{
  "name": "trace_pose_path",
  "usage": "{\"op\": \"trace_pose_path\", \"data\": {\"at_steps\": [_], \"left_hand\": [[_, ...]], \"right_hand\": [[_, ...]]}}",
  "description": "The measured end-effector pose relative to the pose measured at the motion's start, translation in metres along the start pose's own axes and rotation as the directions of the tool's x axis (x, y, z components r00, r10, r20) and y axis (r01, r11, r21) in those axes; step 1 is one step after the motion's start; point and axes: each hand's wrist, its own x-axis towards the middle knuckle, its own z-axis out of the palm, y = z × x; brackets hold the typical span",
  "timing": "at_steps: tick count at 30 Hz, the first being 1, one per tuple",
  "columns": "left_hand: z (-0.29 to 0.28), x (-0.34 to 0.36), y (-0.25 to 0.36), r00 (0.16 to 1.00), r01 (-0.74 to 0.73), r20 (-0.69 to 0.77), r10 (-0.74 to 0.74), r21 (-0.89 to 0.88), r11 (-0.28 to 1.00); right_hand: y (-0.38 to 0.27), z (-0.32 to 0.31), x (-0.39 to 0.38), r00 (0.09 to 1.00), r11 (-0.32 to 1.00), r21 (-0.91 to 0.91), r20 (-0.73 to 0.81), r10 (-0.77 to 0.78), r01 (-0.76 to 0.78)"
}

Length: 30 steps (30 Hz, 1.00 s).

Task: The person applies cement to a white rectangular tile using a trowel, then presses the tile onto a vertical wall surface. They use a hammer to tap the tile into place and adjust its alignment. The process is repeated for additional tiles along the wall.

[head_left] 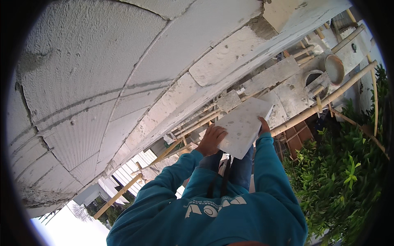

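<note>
Between my two hands is a pale grey-white lightweight concrete block, its broad flat face marked with a few darker spots. My left hand grips its left edge, fingers bent over onto the face. On the opposite edge my right hand is closed, with the thumb near the upper corner. The block is tilted in front of my legs, above the scaffold boards. Its underside is hidden.
A wall of large pale blocks rises along my left. Ahead run scaffold boards with two round buckets, one holding greyish material. A bamboo rail borders the right side, with leafy bushes beyond it.
</note>
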Motion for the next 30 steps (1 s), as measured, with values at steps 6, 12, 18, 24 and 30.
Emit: {"op": "trace_pose_path", "data": {"at_steps": [6,12,18,24,30], "left_hand": [[0.000,-0.058,0.007,0.981,0.074,-0.173,-0.089,-0.091,0.993],[-0.066,-0.133,0.021,0.947,0.050,-0.303,-0.107,-0.192,0.980],[-0.107,-0.183,0.029,0.798,0.014,-0.597,-0.083,-0.119,0.993],[-0.083,-0.215,-0.005,0.749,0.026,-0.504,-0.430,-0.625,0.780],[-0.076,-0.217,-0.033,0.634,0.055,-0.649,-0.421,-0.504,0.862]], "right_hand": [[0.032,0.002,-0.015,0.950,0.977,-0.140,-0.244,-0.193,0.163],[0.040,0.075,-0.174,0.751,0.821,-0.254,-0.332,-0.570,0.511],[0.044,0.180,-0.329,0.578,0.670,-0.380,-0.340,-0.742,0.637],[0.054,0.247,-0.392,0.421,0.440,-0.418,-0.143,-0.896,0.795],[0.058,0.303,-0.391,0.328,0.283,-0.469,0.015,-0.945,0.837]]}}
